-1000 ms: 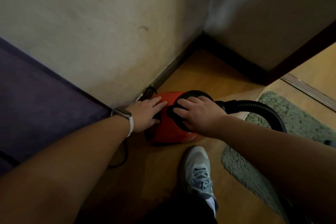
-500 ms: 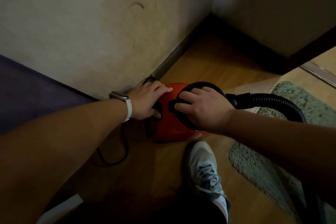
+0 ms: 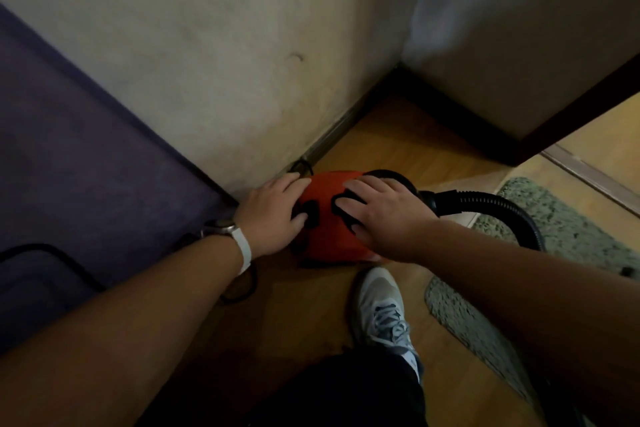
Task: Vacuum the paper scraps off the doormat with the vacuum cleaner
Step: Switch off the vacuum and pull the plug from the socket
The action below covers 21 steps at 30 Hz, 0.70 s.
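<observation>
A small red vacuum cleaner [image 3: 325,218] with black parts sits on the wooden floor against the wall. My left hand [image 3: 273,215] lies flat on its left side, fingers spread over a black button. My right hand [image 3: 381,215] rests on its black top handle, fingers spread across it. A black ribbed hose [image 3: 485,204] runs from the cleaner to the right and arches down over a grey-green shaggy doormat [image 3: 561,225]. No paper scraps show on the visible part of the mat.
A purple fabric surface [image 3: 69,166] fills the left, with a black power cord [image 3: 52,256] lying across it. My grey sneaker [image 3: 381,308] stands just in front of the cleaner. A dark door edge [image 3: 571,118] and a threshold strip [image 3: 588,177] lie to the right.
Both hands have stayed on the vacuum cleaner. The view has shifted back, so the purple surface and its cord show more on the left.
</observation>
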Tool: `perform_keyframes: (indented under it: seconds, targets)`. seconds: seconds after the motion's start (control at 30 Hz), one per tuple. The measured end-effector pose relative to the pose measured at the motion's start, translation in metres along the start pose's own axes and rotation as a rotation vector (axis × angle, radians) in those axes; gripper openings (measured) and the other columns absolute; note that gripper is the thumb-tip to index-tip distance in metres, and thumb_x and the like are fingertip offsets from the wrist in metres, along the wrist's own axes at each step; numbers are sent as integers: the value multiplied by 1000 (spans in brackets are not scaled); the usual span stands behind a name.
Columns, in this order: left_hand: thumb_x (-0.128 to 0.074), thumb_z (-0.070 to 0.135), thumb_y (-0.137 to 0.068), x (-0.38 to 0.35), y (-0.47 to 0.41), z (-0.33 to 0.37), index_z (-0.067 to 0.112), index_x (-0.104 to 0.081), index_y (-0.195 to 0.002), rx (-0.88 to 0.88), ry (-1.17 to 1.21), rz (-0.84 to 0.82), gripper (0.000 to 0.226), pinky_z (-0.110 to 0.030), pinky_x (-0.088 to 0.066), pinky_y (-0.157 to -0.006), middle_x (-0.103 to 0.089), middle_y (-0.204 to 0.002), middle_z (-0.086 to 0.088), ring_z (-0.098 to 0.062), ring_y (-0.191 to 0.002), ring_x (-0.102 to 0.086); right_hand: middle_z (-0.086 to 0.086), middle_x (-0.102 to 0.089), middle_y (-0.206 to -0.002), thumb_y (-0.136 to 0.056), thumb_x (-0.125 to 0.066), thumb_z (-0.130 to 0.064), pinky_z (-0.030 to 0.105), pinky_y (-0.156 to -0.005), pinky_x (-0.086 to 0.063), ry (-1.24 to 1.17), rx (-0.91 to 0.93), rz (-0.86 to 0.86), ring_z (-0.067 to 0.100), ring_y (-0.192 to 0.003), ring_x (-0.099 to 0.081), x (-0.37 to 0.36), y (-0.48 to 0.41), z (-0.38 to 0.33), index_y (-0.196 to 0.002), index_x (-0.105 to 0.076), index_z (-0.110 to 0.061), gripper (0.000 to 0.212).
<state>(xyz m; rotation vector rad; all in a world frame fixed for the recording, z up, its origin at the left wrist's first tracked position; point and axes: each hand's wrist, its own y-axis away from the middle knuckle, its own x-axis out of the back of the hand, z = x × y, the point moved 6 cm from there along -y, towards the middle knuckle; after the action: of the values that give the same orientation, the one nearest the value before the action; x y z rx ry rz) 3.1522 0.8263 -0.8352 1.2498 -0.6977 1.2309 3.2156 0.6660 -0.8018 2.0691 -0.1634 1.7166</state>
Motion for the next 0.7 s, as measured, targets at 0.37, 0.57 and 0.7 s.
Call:
perform_keyframes:
  seconds: [0.37,0.57,0.7]
  targets:
    - [-49,37,-100,161,190,18,18,-55,-138,55,67,421,43,-35,-47,-99,-53,-141,1,-17,-126,-49,-3,-40,-149,-101,-41,-47,35,-112,-30,-112,17,112,19,-138,-36,156,24,-126,-149,-33,-28,52]
    - [-58,17,-92,238,310,6,7,-72,-95,-90,130,941,17,-28,-53,-76,-70,-93,-4,-18,-86,-64,-2,-42,-147,-98,-43,-51,37,-110,-37,-80,74,164,21,-136,-38,225,22,-214,-150,-32,-28,58]
    - [-60,27,-92,275,342,-27,9,-67,-104,135,258,1071,23,-27,-49,-76,-68,-97,-2,-14,-90,-61,-3,-38,-152,-96,-49,-46,38,-108,-38,-236,102,160,22,-138,-37,255,17,-260,-152,-30,-28,61]
